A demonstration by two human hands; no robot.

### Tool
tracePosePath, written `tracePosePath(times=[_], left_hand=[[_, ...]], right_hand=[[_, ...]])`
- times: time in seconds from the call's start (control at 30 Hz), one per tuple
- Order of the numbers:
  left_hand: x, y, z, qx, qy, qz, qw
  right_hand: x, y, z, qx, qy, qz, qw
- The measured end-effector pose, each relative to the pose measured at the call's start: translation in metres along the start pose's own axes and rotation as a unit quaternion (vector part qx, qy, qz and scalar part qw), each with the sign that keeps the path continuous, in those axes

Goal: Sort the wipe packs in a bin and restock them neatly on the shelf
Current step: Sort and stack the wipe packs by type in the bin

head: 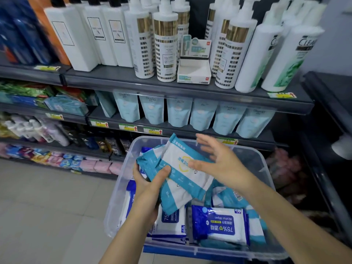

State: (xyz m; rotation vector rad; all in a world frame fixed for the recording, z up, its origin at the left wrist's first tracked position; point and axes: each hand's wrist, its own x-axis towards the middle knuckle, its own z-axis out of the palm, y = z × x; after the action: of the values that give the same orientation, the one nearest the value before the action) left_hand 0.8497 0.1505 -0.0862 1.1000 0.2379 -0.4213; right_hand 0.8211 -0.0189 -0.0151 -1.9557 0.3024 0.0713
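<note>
1. The left hand [150, 185] clutches a fanned stack of teal packs [179, 168] above the bin [255, 159], thumb on top, fingers underneath; the right hand [219, 161] is spread flat with nothing in it, its palm just beside or lightly on the top pack, which of the two I cannot tell
2. The stack is askew and pinched only at its left end, so the lower packs could slide out and drop back among the rest
3. If the right hand pushes sideways instead of squaring the edges, the slick wrappers may shear apart and the whole stack fans further
4. Blue packs [219, 225] lie mixed with more teal ones in the bin; grabbing in haste could put a blue pack into the teal stack and spoil the sort
5. The shelves [190, 88] in view look full of bottles [165, 44] and pouches [179, 113], so a rushed placement could knock those over; where the wipes belong is not visible
</note>
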Motion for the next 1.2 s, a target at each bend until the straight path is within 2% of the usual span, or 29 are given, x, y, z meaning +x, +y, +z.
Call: tracePosePath(times=[0.07, 0.1, 0.27, 0.4, 0.53, 0.57, 0.6, 0.7, 0.8, 1.03, 1.1, 1.17, 1.2], left_hand=[[-0.001, -0.001, 0.002, 0.010, -0.008, 0.006, 1.000], [-0.001, -0.002, 0.002, 0.012, -0.011, 0.010, 1.000], [0.003, -0.006, -0.002, 0.038, -0.003, 0.036, 0.999], [0.006, -0.003, -0.008, 0.043, -0.025, 0.046, 0.998], [0.012, 0.000, -0.007, 0.031, 0.028, 0.050, 0.998], [0.015, 0.002, -0.007, 0.018, 0.051, 0.045, 0.998], [0.018, 0.003, -0.009, 0.005, 0.070, 0.040, 0.997], [0.026, 0.010, -0.017, -0.007, 0.100, 0.043, 0.994], [0.030, 0.012, -0.026, 0.000, 0.107, 0.045, 0.993], [0.032, 0.003, -0.035, 0.023, 0.129, 0.040, 0.991], [0.032, 0.002, -0.036, 0.024, 0.126, 0.036, 0.991], [0.030, 0.002, -0.036, 0.026, 0.123, 0.025, 0.992], [0.030, 0.002, -0.036, 0.028, 0.121, 0.020, 0.992]], right_hand=[[0.001, 0.003, 0.011, -0.023, -0.060, 0.008, 0.998], [0.000, 0.006, 0.018, -0.020, -0.065, 0.014, 0.998], [-0.012, 0.010, 0.045, 0.004, -0.005, 0.041, 0.999], [-0.016, 0.010, 0.059, -0.015, -0.014, 0.014, 1.000], [0.001, 0.024, 0.041, 0.114, -0.120, 0.063, 0.984], [0.010, 0.035, 0.031, 0.119, -0.116, 0.086, 0.982], [0.021, 0.049, 0.020, 0.094, -0.090, 0.099, 0.987], [0.051, 0.098, -0.008, -0.103, -0.015, 0.145, 0.984], [0.071, 0.134, -0.014, -0.242, -0.053, 0.197, 0.948], [0.088, 0.160, 0.005, -0.357, -0.129, 0.211, 0.901], [0.088, 0.162, 0.007, -0.374, -0.121, 0.180, 0.902], [0.090, 0.163, 0.009, -0.378, -0.109, 0.091, 0.915], [0.091, 0.163, 0.010, -0.386, -0.129, 0.034, 0.913]])
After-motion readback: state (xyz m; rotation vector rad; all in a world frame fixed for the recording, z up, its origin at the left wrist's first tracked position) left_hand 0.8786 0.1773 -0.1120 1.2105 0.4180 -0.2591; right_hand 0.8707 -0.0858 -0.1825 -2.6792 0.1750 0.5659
